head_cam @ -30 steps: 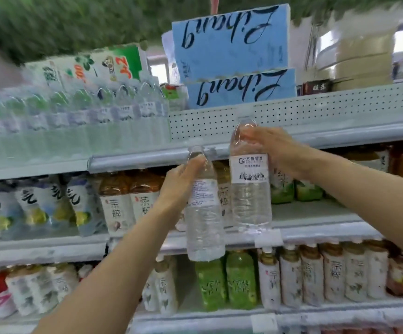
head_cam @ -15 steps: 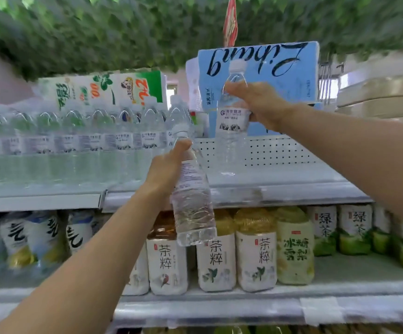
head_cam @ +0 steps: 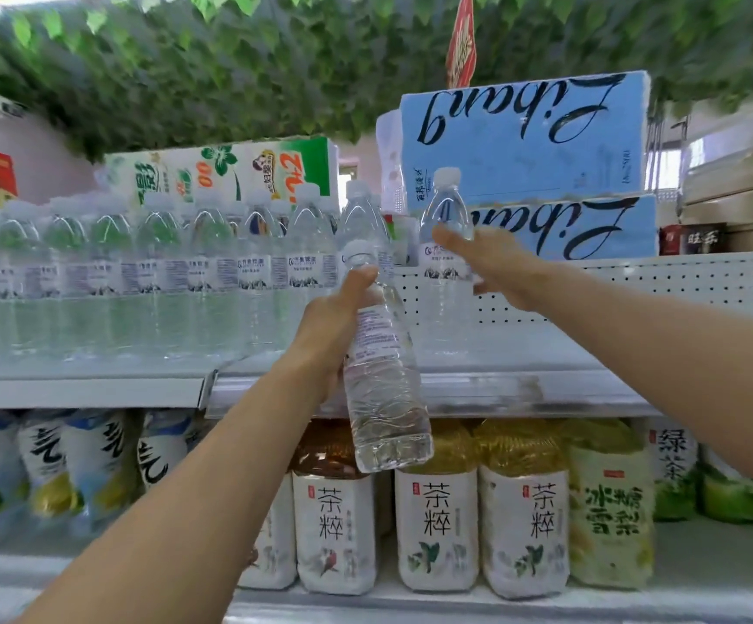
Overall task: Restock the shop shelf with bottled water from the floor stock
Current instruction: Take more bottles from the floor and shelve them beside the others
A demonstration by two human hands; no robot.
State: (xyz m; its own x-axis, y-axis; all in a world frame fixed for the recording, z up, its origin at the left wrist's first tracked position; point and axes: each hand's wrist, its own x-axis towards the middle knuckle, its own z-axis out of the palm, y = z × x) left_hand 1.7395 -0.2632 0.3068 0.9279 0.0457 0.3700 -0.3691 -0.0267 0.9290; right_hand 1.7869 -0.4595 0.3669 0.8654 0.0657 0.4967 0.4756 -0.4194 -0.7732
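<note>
At shelf [head_cam: 523, 389] front edge: left hand [head_cam: 334, 326] grips tilted bottle [head_cam: 383, 398]; right hand [head_cam: 496, 268], fingers straight, touches standing bottle [head_cam: 444, 317] below "Libang" packs [head_cam: 523, 141].

The upper shelf [head_cam: 500, 389] is of white metal, with a perforated back panel [head_cam: 635, 286]. On its left part stands a dense row of water bottles [head_cam: 212, 272], all upright and touching each other, more than one deep. One single water bottle [head_cam: 445, 209] stands upright just beside the right end of this row, in front of the panel.

The lower shelf [head_cam: 703, 569] carries upright drinks: blue-and-white bottles [head_cam: 50, 466] at the left, tea bottles [head_cam: 437, 511] with white labels in the middle, a yellow-green bottle [head_cam: 608, 511] beside them, and green tea bottles [head_cam: 676, 466] at the right.
</note>
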